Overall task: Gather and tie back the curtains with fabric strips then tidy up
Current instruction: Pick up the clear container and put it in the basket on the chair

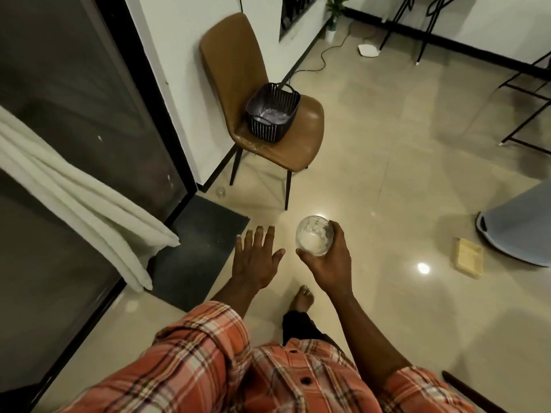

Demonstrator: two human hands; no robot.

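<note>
At the far left a white curtain [74, 186] hangs gathered in folds against the dark glass door [89, 93], its lower end just above a dark mat [196, 248] that lies along the door's black frame. No fabric strip can be made out on it. Right of the mat, the left hand [256, 260] is spread flat, fingers apart, holding nothing, over bare glossy floor [387, 204]. Beyond it a brown chair [268, 114] stands against the white wall, and on its seat sits a dark slatted basket [272, 116] with something pale lying in the bottom; what it is I cannot tell. A small clear object lies on the floor by the chair's left leg. The right hand [328, 257] is wrapped around a clear glass [313, 236] with a pale residue at its bottom. Further right the tiles are open up to a small yellowish tray [468, 257] and, just beside it, a grey-blue bin [518, 228] at the frame's edge.
</note>
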